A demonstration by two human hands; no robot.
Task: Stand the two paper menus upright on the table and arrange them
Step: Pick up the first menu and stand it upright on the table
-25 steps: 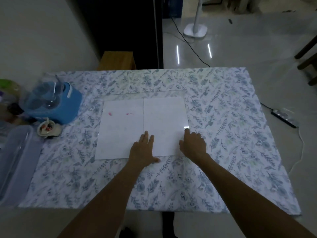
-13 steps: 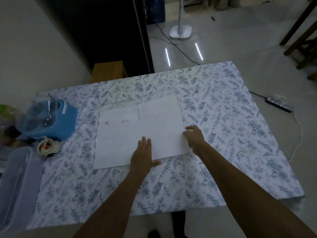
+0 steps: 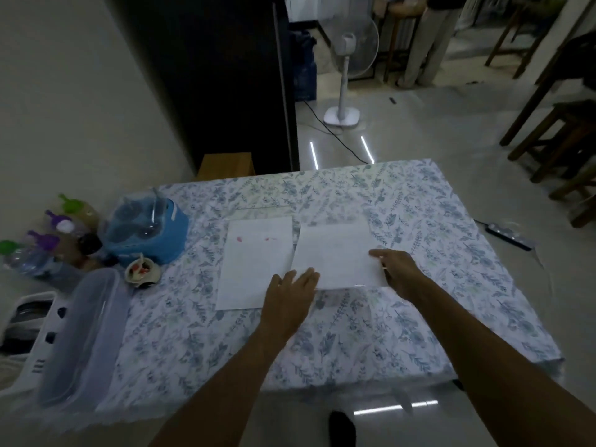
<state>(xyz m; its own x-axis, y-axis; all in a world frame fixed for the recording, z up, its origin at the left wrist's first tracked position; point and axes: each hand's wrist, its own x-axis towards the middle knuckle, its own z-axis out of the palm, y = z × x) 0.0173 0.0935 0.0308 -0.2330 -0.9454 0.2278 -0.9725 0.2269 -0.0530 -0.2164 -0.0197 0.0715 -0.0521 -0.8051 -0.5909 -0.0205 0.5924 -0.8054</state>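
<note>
Two white paper menus lie side by side near the middle of the floral-clothed table [image 3: 371, 317]. The left paper menu [image 3: 254, 262] lies flat and carries only faint pink smudges, with no readable writing. The right paper menu [image 3: 335, 253] is blank, its right edge pinched in the right hand [image 3: 395, 269]. The left hand [image 3: 290, 293] rests flat with fingers spread across both sheets' near edges. Left of the menus stand a blue plastic container [image 3: 146, 230] and a clear lidded storage box [image 3: 80, 337].
</note>
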